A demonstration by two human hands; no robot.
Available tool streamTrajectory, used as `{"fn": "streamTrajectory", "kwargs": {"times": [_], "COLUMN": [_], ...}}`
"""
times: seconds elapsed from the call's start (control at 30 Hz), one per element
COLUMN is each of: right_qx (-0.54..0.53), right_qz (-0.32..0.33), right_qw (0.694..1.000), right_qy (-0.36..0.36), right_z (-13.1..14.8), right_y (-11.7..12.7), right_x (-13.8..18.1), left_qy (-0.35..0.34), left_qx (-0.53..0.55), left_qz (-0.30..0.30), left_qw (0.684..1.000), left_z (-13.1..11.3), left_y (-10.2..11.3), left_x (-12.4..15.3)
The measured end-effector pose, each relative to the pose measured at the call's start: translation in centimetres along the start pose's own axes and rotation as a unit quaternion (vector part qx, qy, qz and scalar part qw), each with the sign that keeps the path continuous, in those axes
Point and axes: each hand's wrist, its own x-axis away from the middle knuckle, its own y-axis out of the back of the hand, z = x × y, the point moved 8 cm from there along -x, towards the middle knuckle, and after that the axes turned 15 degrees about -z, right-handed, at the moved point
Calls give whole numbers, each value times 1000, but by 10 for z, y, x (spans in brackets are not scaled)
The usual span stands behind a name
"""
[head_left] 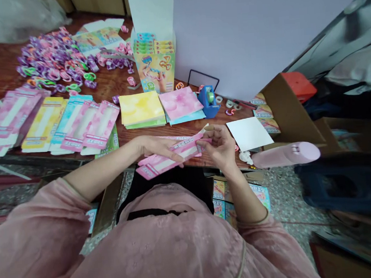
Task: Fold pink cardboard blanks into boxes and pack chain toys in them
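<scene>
Near the table's front edge, my left hand (160, 149) is closed on a pink windowed card box (157, 166), which looks flat and lies tilted across my front. My right hand (220, 145) pinches the box's far right end, where a flap stands up. Another pink card piece (185, 137) lies on the table just behind the hands. Beyond them sit a stack of yellow cards (142, 108) and a stack of pink cards (179, 103). To the left, flat pink boxes (98, 127), blue boxes (70, 123) and yellow boxes (43, 125) overlap in a row.
A pile of colourful rings (55, 59) covers the back left. An upright display box (156, 70) holds small packets. Beside it stands a blue tape dispenser (208, 101). At right are a white card (249, 134), a pink bottle (286, 155) and an open carton (282, 111).
</scene>
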Motion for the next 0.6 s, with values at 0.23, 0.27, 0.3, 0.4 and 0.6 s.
{"fn": "streamTrajectory", "kwargs": {"times": [0.23, 0.27, 0.3, 0.4, 0.6], "right_qx": [-25, -24, -20, -17, -43], "right_qz": [163, 188, 211, 265, 308], "right_qw": [983, 978, 973, 959, 935], "right_qy": [-81, -86, -87, -98, -172], "right_z": [-5, -6, -6, -7, -19], "right_y": [-5, -7, -8, -12, -7], "right_x": [10, 11, 12, 13, 19], "left_qy": [85, 96, 104, 103, 79], "left_qx": [230, 252, 268, 295, 295], "left_qz": [8, -5, -18, -37, -46], "left_qw": [969, 963, 958, 949, 951], "left_z": [34, 37, 40, 42, 40], "left_y": [-47, -51, -55, -66, -78], "left_x": [3, 3, 2, -1, -4]}}
